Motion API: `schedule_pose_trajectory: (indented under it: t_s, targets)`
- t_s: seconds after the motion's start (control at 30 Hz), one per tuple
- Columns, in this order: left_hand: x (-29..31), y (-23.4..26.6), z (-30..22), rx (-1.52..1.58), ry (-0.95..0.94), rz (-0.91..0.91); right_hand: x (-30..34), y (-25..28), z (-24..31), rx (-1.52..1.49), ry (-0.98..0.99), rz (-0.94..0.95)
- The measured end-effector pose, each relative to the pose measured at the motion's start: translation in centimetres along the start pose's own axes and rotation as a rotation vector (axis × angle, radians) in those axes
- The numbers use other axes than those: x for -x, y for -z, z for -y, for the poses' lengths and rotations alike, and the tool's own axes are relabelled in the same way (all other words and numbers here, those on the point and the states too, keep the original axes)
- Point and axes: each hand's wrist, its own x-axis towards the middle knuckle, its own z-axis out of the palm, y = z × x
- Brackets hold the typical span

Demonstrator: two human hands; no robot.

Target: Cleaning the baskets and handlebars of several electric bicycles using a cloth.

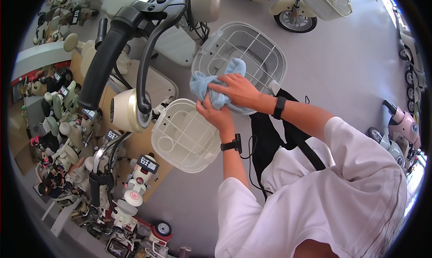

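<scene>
A light blue cloth [202, 85] is bunched up over the near left rim of a grey-white scooter basket [280, 60] with a white wire-grid lid. My right hand [242, 92] lies over the cloth with its fingers bent into it. From the near side my left hand [217, 115] grips the cloth's lower edge, its fingers partly covered by the folds. Both hands are close together on the cloth. Just left of my left hand stands a second, cream basket [198, 161], also with a white grid lid.
A black handlebar grip [108, 60] with its brake lever [145, 69] juts in at the upper left, above a round cream headlamp [123, 109]. Several scooters stand along the left. Another scooter's front wheel [294, 20] is at the top, and a pink scooter [405, 125] at the right.
</scene>
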Motion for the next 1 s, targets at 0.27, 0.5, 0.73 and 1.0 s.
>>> schedule_pose_trajectory:
  t_s: [0.27, 0.5, 0.73, 1.0]
  targets:
    - [3.5, 0.1, 2.3, -0.044, 0.06, 0.136, 3.2, -2.0, -1.5, 0.031, 0.064, 0.127]
    - [7.1, 0.2, 1.1, -0.017, 0.08, 0.184, 7.3, -0.4, -0.8, -0.017, 0.011, 0.13]
    - [11.5, -0.7, -2.7, -0.118, 0.027, 0.303, 12.6, 2.4, -4.1, -0.108, 0.05, 0.25]
    - [13.5, -6.8, -9.2, -0.204, 0.053, 0.376, 15.7, 6.3, -12.9, -0.147, 0.136, 0.342]
